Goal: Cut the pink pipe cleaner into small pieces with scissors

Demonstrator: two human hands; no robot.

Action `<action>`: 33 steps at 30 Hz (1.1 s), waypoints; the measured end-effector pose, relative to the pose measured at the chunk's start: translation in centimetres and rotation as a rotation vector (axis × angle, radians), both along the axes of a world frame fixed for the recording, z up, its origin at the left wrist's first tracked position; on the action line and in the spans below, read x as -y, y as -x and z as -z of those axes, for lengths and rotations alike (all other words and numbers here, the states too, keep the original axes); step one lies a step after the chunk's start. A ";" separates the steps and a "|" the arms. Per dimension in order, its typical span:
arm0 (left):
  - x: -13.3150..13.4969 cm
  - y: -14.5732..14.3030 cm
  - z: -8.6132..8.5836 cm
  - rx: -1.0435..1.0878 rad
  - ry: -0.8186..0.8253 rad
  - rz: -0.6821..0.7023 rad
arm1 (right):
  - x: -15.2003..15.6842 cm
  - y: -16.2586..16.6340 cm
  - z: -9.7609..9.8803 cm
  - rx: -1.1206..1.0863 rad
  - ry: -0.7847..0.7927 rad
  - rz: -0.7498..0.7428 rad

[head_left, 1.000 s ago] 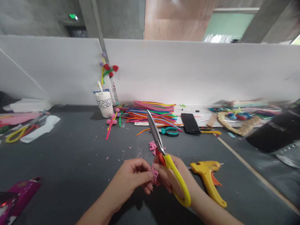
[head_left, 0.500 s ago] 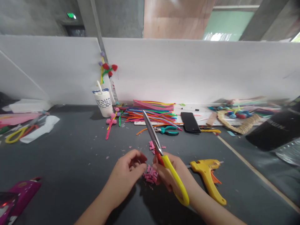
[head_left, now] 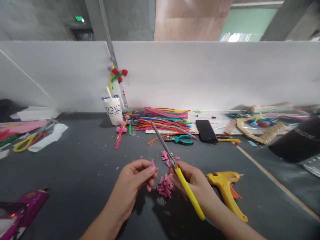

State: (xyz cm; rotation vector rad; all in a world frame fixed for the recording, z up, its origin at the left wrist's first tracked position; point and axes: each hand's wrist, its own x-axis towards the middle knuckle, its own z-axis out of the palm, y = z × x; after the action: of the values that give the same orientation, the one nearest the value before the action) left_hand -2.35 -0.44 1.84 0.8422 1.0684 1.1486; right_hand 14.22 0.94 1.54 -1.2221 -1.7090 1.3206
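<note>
Fingers of my left hand [head_left: 136, 175] pinch together on a small pink piece [head_left: 152, 163], held just above the pile of pink cuttings [head_left: 164, 187]. My right hand [head_left: 193, 180] is closed around the yellow-handled scissors [head_left: 175, 166], blades together and pointing away over the pile. Just right of the pile lies the yellow glue gun [head_left: 226, 186]; beyond it I see green pliers [head_left: 181, 140].

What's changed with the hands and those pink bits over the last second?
The pink bits that the left hand pinched a second ago now lie piled on the table; it keeps one small pink piece. The right hand still holds the scissors, blades shut. The glue gun stayed put.
</note>
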 end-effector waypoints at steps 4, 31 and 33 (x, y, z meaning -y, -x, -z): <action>-0.2 0.5 -0.2 0.078 -0.054 -0.102 | 0.3 0.0 0.4 0.207 -0.154 -0.021; 0.4 -0.9 1.6 -1.061 -0.521 0.280 | -0.5 0.6 1.1 -0.118 0.203 0.062; 0.1 -0.7 1.7 -1.054 -0.513 0.241 | -1.3 0.4 1.5 -0.147 0.191 0.149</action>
State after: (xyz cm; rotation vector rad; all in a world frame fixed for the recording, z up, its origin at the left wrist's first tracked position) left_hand -1.70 -0.53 0.18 2.0542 1.4512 0.7416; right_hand 13.83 2.22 0.05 -1.2975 -1.3880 1.4689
